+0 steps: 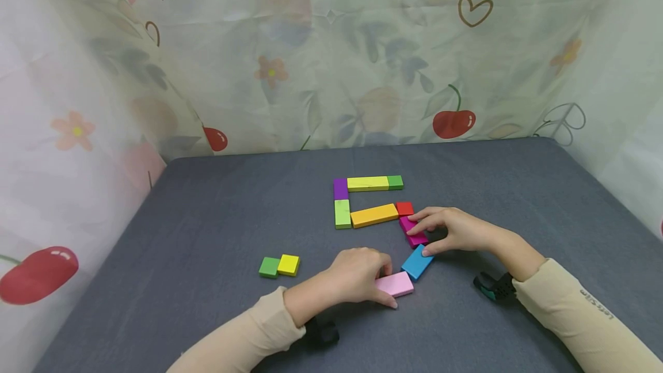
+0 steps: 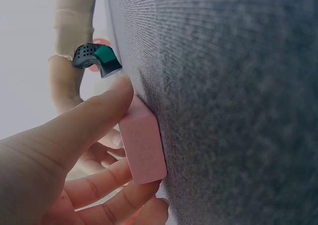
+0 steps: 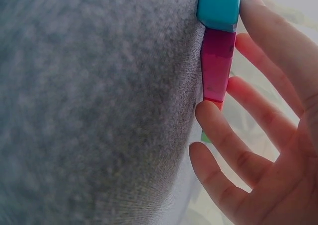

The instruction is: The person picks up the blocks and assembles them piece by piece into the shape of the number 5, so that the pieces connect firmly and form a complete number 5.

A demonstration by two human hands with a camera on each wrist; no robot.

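My left hand (image 1: 357, 272) pinches a pink block (image 1: 396, 285) between thumb and fingers, low at the dark cloth. In the left wrist view the pink block (image 2: 142, 143) lies between the thumb and the curled fingers. A blue block (image 1: 417, 262) sits slanted just beyond the pink one's right end. The thumb of my right hand (image 1: 456, 230) touches the blue block, while its loosely bent fingers rest on a magenta block (image 1: 412, 231). In the right wrist view, the blue block (image 3: 218, 9) and magenta block (image 3: 217, 66) stand end to end along these fingers.
Beyond the magenta block, a red block (image 1: 404, 209), orange block (image 1: 374, 215), light green block (image 1: 342, 214), purple block (image 1: 340, 189), yellow block (image 1: 368, 183) and green block (image 1: 395, 182) form a bent line. Another green block (image 1: 269, 267) and a yellow square block (image 1: 289, 265) lie left.
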